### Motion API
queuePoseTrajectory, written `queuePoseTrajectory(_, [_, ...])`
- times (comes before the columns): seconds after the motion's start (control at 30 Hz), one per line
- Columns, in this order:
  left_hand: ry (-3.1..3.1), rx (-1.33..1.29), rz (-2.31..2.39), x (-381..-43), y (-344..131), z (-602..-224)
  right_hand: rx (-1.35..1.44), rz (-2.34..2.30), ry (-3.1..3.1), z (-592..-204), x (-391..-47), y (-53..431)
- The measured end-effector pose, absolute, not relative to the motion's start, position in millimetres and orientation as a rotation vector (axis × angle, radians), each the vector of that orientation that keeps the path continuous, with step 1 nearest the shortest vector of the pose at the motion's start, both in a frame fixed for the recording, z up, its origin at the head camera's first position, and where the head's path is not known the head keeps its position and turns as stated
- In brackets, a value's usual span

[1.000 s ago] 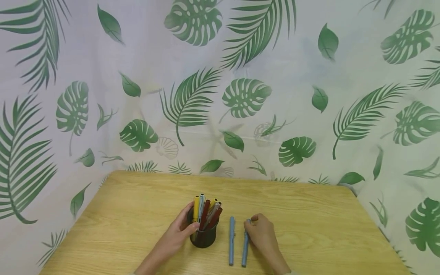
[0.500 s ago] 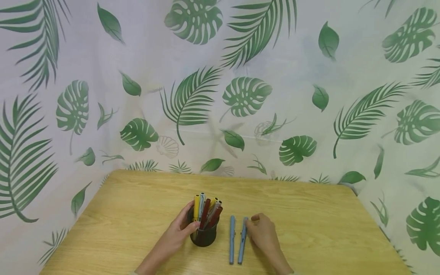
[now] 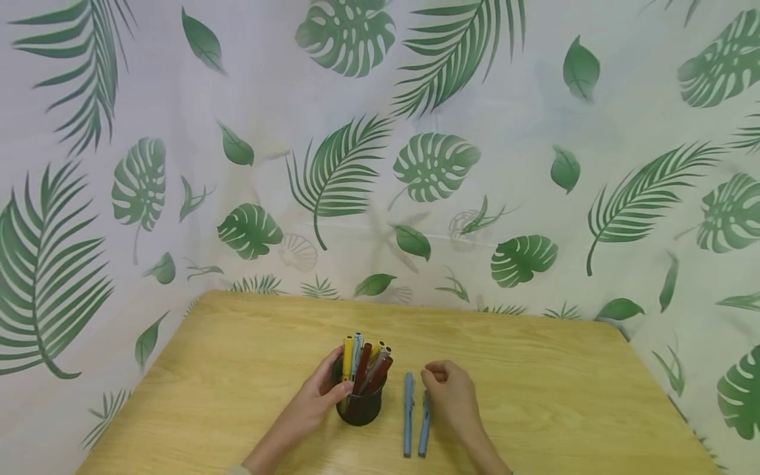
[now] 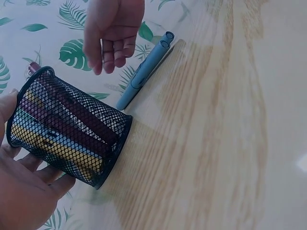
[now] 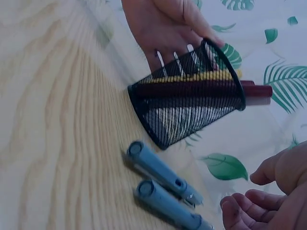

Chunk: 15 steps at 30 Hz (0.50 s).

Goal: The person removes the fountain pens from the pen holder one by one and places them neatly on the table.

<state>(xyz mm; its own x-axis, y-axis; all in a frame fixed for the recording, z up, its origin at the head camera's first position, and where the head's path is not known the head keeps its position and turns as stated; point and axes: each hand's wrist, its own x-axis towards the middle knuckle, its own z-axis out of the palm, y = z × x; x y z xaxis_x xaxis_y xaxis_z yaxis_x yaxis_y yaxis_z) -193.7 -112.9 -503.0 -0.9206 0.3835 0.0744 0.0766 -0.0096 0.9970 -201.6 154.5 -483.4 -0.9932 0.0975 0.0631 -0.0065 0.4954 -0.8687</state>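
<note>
A black mesh pen cup (image 3: 359, 410) stands upright on the table, holding several pens: yellow (image 3: 348, 359), dark red (image 3: 361, 369), light blue and greyish. My left hand (image 3: 309, 401) grips the cup from its left side, thumb at the near rim. To the cup's right, two blue pens lie side by side on the tabletop, a left one (image 3: 408, 415) and a right one (image 3: 425, 429). My right hand (image 3: 454, 399) hovers beside the right pen's far end. In the right wrist view its thumb and fingers (image 5: 256, 206) are apart, with nothing between them.
The wooden table (image 3: 564, 389) extends on both sides of the hands and behind the cup. A white backdrop (image 3: 368, 264) with green leaf prints rises along its far edge and sides.
The right blue pen has shifted left, closer to the other blue pen. My right hand has let go of it. The left hand keeps its grip on the cup; the head view has turned slightly.
</note>
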Motion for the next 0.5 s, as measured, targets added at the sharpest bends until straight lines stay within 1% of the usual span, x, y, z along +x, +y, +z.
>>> queuePoseTrajectory(0.3, [2.042, 0.480, 2.035, -193, -111, -501, 0.016, 1.792, -2.497, -461, -191, 135])
queuePoseTrajectory(0.5, [2.060, 0.427, 2.022, -193, -112, -504, 0.055, 1.855, -2.464, -451, -182, 123])
